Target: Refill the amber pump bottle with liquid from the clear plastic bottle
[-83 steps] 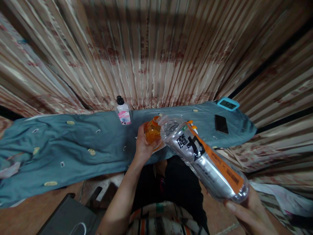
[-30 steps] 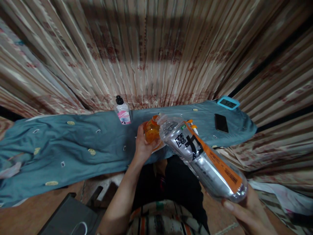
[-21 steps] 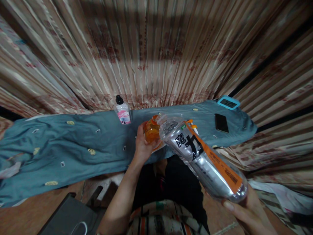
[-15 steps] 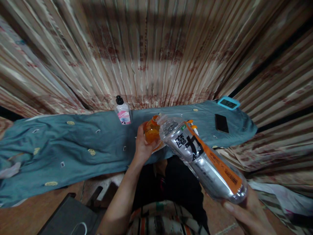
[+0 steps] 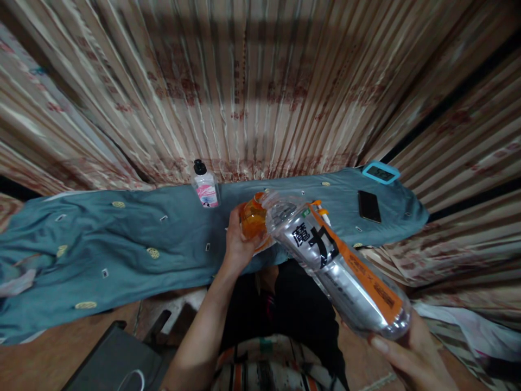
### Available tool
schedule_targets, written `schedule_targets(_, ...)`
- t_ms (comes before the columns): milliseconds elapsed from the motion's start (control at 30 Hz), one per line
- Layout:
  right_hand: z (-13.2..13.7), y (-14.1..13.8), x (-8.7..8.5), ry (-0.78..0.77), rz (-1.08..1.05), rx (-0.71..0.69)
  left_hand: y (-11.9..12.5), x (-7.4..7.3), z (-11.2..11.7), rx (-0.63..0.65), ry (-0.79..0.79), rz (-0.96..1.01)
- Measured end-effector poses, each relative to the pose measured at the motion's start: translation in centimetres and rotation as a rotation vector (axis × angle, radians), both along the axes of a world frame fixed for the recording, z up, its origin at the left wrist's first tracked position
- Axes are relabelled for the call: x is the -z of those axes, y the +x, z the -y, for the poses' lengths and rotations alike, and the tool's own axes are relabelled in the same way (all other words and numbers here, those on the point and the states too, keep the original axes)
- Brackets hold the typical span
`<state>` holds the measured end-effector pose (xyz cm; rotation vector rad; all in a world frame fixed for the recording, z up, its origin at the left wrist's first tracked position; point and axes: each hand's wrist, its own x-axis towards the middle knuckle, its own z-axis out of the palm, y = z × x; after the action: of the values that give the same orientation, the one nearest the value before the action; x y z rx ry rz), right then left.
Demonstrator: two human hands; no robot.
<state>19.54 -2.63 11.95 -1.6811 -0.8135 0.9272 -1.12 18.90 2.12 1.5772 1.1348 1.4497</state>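
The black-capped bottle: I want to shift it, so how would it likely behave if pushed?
The black-capped bottle would probably tip if pushed near its cap, since it stands upright, taller than wide. It may drag the teal cloth, which looks loose and wrinkled. Its smooth-looking sides might feel slippery.

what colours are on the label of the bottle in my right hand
The label is mainly silver and orange, with black characters; head view.

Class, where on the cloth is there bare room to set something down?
Widest: cloth left of the pump bottle. Smaller: between the phone and orange-white item. Crowded: the middle, with the left hand, orange bottle and big bottle.
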Motion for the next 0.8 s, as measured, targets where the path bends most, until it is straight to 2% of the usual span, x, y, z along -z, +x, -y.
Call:
schedule_targets(167,-0.2,-0.2,-0.1,0.009,-0.038,0.017,-0.1,0.2,-0.1,0.002,0.000,0.004)
schedule_targets(433,-0.7,-1.1,-1.5,-0.045,-0.068,0.090,0.0,0.1,0.0,-0.005,-0.003,0.011)
schedule_targets(800,-0.3,-0.2,-0.3,-0.017,-0.049,0.018,0.0,0.4,-0.2,0.008,0.014,0.001)
